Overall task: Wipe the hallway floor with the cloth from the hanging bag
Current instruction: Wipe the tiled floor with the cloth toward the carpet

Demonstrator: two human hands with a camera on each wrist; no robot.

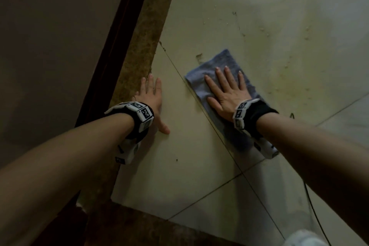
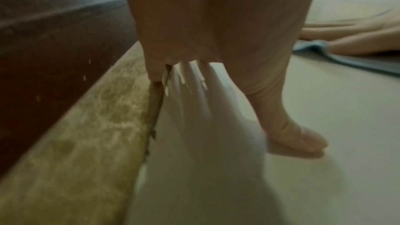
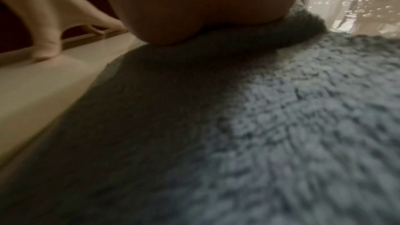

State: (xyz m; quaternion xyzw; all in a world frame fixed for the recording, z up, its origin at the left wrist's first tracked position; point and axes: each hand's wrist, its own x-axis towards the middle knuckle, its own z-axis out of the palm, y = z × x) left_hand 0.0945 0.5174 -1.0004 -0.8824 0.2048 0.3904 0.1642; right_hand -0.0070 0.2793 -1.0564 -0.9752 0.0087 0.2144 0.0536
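Flat and spread, the right hand (image 1: 225,91) grip presses the blue cloth (image 1: 223,62) onto the tiled floor (image 1: 299,56), its long axis following the forearm, while the left hand (image 1: 152,99) braces open-palmed beside the brown threshold (image 1: 139,56).

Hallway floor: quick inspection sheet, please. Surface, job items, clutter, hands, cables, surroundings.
Surface: pale tiled floor, stains and specks beyond the cloth.
Job's things: blue-grey cloth flat on the tiles; hanging bag not seen.
Clutter: nothing seen.
Hands: right hand flat on the cloth, fingers spread; left hand flat on bare tile by the brown marbled border strip.
Cables: thin dark cable at lower right.
Surroundings: dark wooden frame on the left.
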